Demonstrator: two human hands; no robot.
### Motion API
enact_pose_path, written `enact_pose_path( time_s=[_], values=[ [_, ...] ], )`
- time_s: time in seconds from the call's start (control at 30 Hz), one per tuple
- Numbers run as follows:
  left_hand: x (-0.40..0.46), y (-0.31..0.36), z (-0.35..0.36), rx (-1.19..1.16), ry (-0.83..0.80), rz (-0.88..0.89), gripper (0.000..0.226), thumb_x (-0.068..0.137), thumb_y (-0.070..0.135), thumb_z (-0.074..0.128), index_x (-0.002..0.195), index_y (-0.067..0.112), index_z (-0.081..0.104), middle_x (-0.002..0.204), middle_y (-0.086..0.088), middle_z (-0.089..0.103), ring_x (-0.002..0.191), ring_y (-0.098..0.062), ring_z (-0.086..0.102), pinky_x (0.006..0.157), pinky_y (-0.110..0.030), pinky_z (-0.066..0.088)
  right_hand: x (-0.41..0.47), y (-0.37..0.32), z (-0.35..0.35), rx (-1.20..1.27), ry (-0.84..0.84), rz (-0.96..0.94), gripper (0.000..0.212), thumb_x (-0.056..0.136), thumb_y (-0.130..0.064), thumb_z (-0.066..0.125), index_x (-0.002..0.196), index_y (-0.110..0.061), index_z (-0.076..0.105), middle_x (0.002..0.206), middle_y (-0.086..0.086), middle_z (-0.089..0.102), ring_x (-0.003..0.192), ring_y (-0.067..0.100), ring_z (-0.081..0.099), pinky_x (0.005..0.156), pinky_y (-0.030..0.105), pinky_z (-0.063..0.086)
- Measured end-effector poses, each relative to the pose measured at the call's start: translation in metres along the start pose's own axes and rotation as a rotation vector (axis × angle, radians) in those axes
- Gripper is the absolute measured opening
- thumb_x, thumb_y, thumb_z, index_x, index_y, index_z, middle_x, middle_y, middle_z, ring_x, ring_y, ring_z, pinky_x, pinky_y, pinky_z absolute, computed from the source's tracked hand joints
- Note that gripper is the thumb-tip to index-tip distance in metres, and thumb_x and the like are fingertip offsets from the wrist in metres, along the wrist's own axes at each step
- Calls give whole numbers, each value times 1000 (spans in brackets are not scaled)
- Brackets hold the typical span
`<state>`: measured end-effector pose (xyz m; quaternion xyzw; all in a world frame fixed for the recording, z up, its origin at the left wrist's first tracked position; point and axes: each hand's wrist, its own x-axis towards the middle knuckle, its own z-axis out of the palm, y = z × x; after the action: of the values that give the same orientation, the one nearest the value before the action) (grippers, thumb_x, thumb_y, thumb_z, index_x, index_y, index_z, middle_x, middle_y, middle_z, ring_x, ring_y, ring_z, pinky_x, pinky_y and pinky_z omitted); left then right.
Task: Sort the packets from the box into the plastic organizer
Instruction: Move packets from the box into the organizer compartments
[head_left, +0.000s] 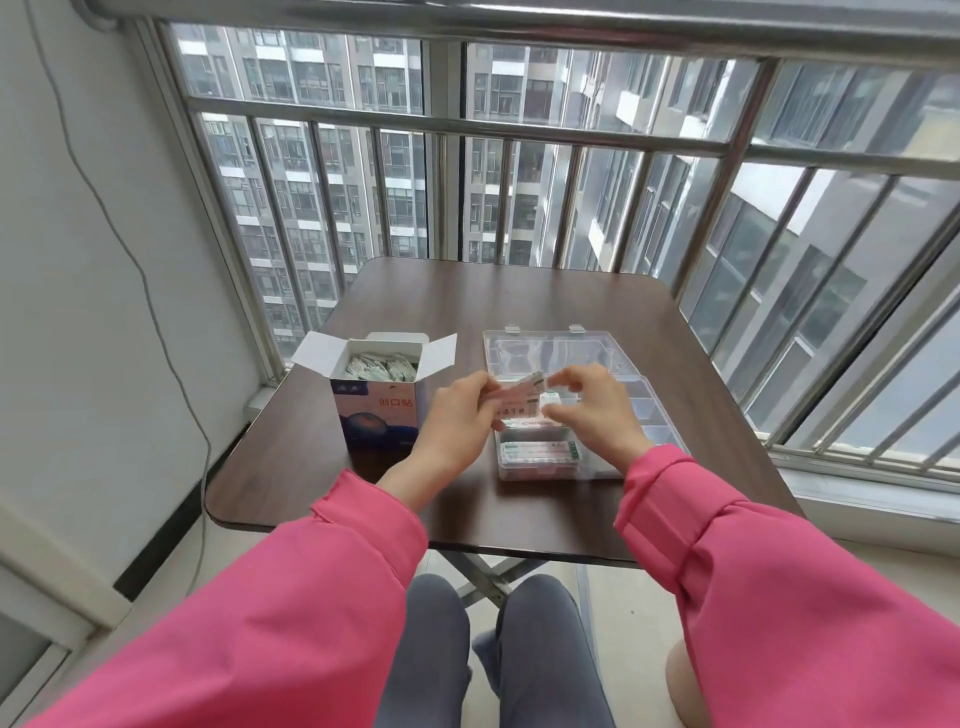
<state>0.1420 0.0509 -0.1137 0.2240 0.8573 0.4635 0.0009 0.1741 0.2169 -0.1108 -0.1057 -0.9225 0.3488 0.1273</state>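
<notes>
An open white and blue cardboard box (376, 413) stands on the table's left half, with several small packets (381, 368) inside. To its right lies the clear plastic organizer (657, 415), lid folded back. Its near-left compartment holds a stack of packets (540, 452). My left hand (460, 418) grips a small bundle of pinkish packets (517, 397) just above the organizer's left side. My right hand (592, 410) hovers at the bundle's right end, fingertips pinched around a packet there.
The dark brown folding table (519, 301) sits against a metal window railing (467, 127). The organizer's lid (550, 348) lies flat behind it. A white wall with a hanging cable (130, 260) is on the left. My knees are below the near edge.
</notes>
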Motion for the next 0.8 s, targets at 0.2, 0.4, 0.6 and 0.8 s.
enact_pose_path(
  time_s=[0.2,0.4,0.6,0.8],
  values=[
    [3,5,2,-219,-76,-76,10,92,10,58,86,18,59,76,2,64,49,-2,61,46,-12,42,-16,-6,-21,452,-76,-99,44,71,1,77,108,-16,60,89,2,63,75,4,60,69,11,47],
    [-3,11,4,-278,-198,-86,6,95,13,54,89,15,57,78,-4,69,51,-4,63,48,-11,42,-30,0,-24,385,-10,-135,26,74,0,74,83,-22,62,64,7,59,56,7,50,62,22,41],
    [-9,9,1,-102,-115,-72,3,87,11,65,89,9,66,70,-1,66,39,0,56,46,-8,40,-37,9,-23,255,-33,-82,12,81,-6,70,86,-15,66,61,5,63,49,3,53,56,14,42],
    [-13,5,6,61,-63,-50,11,85,18,69,92,12,73,82,-6,69,52,-4,49,67,-23,47,-36,10,-18,119,-17,-25,4,81,-16,71,80,-14,69,73,8,67,67,14,60,63,17,43]
  ],
)
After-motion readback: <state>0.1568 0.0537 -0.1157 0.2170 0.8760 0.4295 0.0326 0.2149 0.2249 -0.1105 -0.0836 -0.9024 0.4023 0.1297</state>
